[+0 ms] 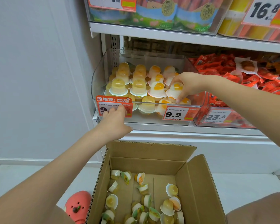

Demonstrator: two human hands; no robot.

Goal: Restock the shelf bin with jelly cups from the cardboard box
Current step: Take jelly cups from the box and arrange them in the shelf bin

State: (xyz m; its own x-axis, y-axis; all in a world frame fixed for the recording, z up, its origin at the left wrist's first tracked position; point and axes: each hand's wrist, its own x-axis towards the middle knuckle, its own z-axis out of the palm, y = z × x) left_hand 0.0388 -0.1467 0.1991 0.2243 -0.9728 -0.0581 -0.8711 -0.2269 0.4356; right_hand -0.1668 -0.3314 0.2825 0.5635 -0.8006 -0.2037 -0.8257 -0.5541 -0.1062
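Leftmost, our left hand (114,118) rests with straight fingers on the orange price tag (114,105) at the bin's (100,73) front. Rightward, our right hand (187,84) pinches a jelly cup (174,91) from above, dome up, in the bin's front right row. Below, the cardboard box (199,183) holds loose cups.

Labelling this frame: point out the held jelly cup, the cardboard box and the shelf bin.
jelly cup (175,91): head view, white dome
cardboard box (199,188): head view, right inner wall
shelf bin (102,70): head view, clear left wall
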